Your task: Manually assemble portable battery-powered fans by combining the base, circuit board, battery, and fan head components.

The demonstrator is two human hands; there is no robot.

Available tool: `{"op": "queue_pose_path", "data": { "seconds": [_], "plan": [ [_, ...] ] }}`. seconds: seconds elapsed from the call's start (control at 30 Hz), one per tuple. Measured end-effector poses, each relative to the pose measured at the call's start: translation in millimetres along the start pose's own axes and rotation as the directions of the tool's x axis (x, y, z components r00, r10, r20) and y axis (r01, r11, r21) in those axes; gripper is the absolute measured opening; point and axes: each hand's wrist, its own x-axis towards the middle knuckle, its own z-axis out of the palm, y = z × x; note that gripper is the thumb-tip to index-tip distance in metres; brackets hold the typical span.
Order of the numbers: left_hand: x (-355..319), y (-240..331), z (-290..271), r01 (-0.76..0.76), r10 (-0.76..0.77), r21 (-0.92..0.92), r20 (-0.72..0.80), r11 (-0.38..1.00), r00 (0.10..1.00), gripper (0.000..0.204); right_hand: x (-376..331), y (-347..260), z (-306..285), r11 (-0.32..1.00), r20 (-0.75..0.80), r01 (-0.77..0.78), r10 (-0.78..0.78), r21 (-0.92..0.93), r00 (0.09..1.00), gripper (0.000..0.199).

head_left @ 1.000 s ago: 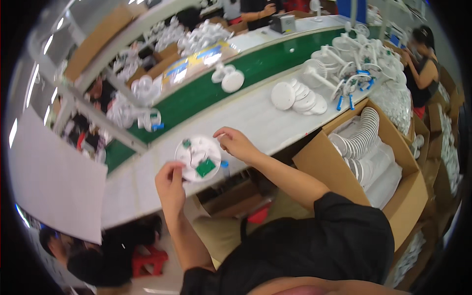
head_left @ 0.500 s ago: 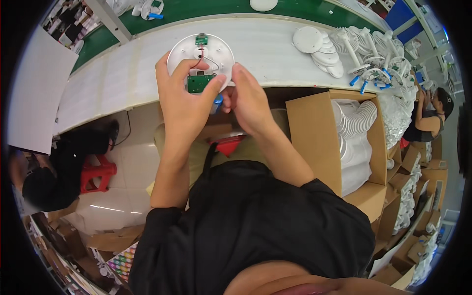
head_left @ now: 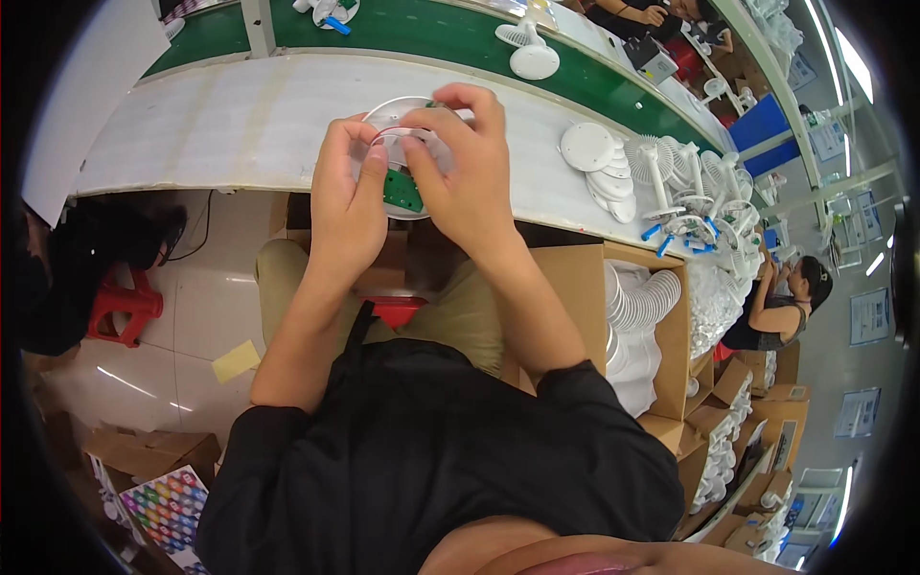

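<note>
My left hand (head_left: 347,206) is closed on the left side of a round white fan base (head_left: 385,110), held over the table's front edge. Inside it is a green circuit board (head_left: 402,191), below my fingertips. Thin red and white wires (head_left: 395,131) curve between my two thumbs. My right hand (head_left: 465,172) reaches over the base, thumb and fingers closed around the wires. What lies under the right fingers is partly hidden.
White round discs (head_left: 587,147) are stacked to the right on the white table (head_left: 240,125). Beside them stand several small white fans (head_left: 656,172) with blue cylinders. An open carton (head_left: 565,278) stands at my right. Another fan (head_left: 533,57) lies on the green belt (head_left: 422,38).
My right hand has moved from the base's lower right edge up over its inside, to the wires. The blue cylinder below the base is out of sight. The view has shifted to the right.
</note>
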Motion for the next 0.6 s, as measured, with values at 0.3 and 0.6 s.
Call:
{"op": "queue_pose_path", "data": {
  "seconds": [0.3,0.6],
  "plan": [
    [-5.4,-16.0,1.9,-0.067,0.04,-0.294,-0.098,0.953,0.994,0.017,19.1,-7.0,0.6,0.998,0.159,-0.063,0.066,-0.021,0.985,0.017],
    [3.1,8.9,-34.6,0.019,-0.02,0.012,0.079,1.0,0.997,0.017,19.3,-8.3,9.9,0.989,0.134,-0.146,0.145,-0.002,0.98,0.023]
  ]
}}
